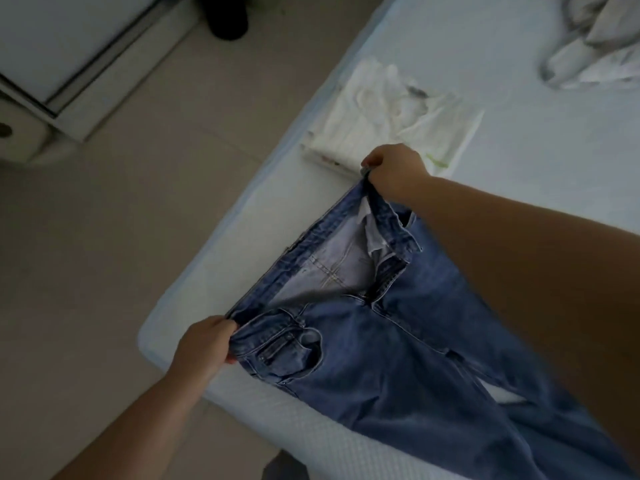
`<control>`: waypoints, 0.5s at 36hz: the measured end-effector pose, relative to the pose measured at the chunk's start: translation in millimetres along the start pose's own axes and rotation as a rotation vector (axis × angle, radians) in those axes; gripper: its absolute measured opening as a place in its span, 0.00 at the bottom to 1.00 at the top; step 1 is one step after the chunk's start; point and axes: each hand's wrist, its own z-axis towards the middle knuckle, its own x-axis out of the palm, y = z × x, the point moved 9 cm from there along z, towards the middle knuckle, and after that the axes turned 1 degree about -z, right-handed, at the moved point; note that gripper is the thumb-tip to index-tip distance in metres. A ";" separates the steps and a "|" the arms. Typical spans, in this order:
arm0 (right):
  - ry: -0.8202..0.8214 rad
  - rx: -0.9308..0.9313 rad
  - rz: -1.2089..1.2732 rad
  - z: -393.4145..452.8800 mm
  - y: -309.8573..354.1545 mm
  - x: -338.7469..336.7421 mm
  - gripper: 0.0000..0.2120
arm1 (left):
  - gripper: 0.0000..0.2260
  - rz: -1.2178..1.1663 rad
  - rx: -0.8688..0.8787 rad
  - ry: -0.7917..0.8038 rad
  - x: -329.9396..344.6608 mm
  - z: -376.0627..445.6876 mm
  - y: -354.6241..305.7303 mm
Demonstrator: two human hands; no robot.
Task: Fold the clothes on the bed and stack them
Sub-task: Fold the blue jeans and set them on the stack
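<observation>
The blue jeans are lying front side up across the near corner of the bed, waistband toward the bed's edge, legs running off toward the lower right. The fly is standing open, and the paler inside of the back panel is showing through the gap. The waistband is being held stretched between two hands. The left hand is gripping the near end of the waistband, fingers curled around the denim beside the front pocket. The right hand is pinching the far end of the waistband, knuckles up, forearm crossing over the right leg of the garment.

Just beyond the right hand, a folded white garment is resting flat on the bed, close to the edge. Farther back, at the upper right, a crumpled pale pile of clothes is lying unfolded on the sheet, well apart from the folded piece.

Beside the bed, a beige tiled floor is showing, with white furniture standing at the upper left.
</observation>
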 end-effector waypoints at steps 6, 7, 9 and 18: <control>0.069 -0.009 0.078 14.0 4.8 52.5 0.18 | 0.11 -0.129 -0.070 -0.042 -2.4 35.9 28.3; 0.052 -0.006 0.099 10.8 2.5 56.2 0.19 | 0.11 -0.190 -0.080 -0.049 -2.3 38.5 28.6; -0.041 0.017 0.171 -0.8 -7.0 60.5 0.20 | 0.07 -0.228 -0.090 -0.093 -2.9 44.7 32.9; -0.064 0.259 0.229 -152.5 -115.1 115.7 0.11 | 0.15 0.238 0.344 -0.223 9.0 8.2 -49.5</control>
